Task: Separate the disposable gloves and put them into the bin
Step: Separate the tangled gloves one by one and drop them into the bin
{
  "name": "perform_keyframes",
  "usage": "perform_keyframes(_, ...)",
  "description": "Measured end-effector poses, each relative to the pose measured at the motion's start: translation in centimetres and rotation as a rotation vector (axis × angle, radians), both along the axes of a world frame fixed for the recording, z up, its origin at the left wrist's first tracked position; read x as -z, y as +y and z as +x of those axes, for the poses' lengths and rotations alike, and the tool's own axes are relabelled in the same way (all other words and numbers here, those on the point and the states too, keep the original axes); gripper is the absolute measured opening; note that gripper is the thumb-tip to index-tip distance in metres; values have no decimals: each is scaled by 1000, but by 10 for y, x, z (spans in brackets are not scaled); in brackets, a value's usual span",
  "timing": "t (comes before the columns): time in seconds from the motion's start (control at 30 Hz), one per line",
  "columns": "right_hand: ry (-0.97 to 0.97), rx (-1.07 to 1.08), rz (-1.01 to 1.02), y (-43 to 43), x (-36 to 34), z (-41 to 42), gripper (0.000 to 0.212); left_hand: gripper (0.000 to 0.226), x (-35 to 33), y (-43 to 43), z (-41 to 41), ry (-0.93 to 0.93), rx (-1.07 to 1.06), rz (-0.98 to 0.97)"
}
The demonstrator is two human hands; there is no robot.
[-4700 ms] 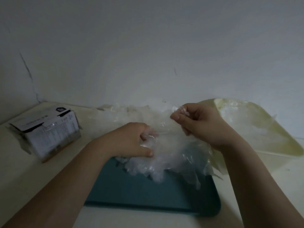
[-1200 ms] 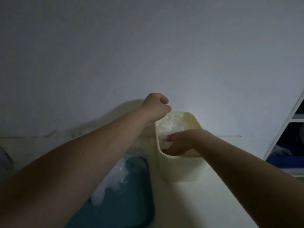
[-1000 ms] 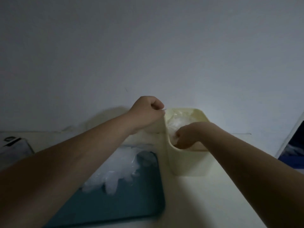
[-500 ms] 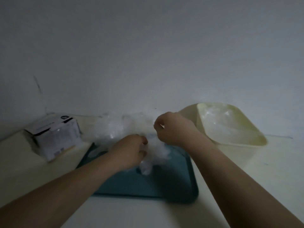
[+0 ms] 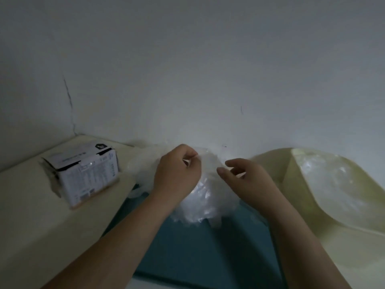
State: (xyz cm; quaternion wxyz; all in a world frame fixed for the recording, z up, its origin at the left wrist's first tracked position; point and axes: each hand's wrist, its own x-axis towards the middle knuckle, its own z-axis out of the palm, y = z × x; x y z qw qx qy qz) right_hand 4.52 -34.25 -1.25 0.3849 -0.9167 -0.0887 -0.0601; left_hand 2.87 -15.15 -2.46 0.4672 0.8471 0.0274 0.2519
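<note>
One box [image 5: 87, 174], its small print unreadable, sits just beside the gloves [image 5: 208, 197].

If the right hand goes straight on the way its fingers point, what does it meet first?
Probably the pile of gloves, then the left hand; depth is unclear.

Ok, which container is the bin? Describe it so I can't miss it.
Start at the teal tray in the middle of the counter. The bin stands just right of it. It is the only open pale-yellow tub, with clear gloves inside, unlike the printed cardboard box on the left.
</note>
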Motion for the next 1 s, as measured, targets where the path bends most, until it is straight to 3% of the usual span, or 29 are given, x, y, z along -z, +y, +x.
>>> perform_keyframes(0.17, -44, 8, -95, -6, -6, -3, 59, 9, -29, 8, 1, -45, 46, -152)
perform_keyframes(0.33, -171, -45, 41, -2, -23, -15, 72, 14, -32, 15, -7, -1, 160, -246)
perform_keyframes(0.5, -178, -69, 154, 8, -17, -15, 49, 29, -23, 8, -15, 87, 345, -362)
perform_keyframes(0.63, -214, -102, 204, 5, -16, -14, 4, 29, -19, 12, -13, 137, 386, -377)
perform_keyframes(0.77, -170, -25, 249, 5, -9, -11, 8, 28, -15, 21, -6, 171, 340, -404)
perform_keyframes(0.9, 8, -23, 553, 9, -1, -8, 11, 18, -21, 33, 1, 117, 223, -502)
perform_keyframes(1.0, 1, -26, 458, 8, 8, -3, 10, 16, -31, 38, -2, 31, 115, -572)
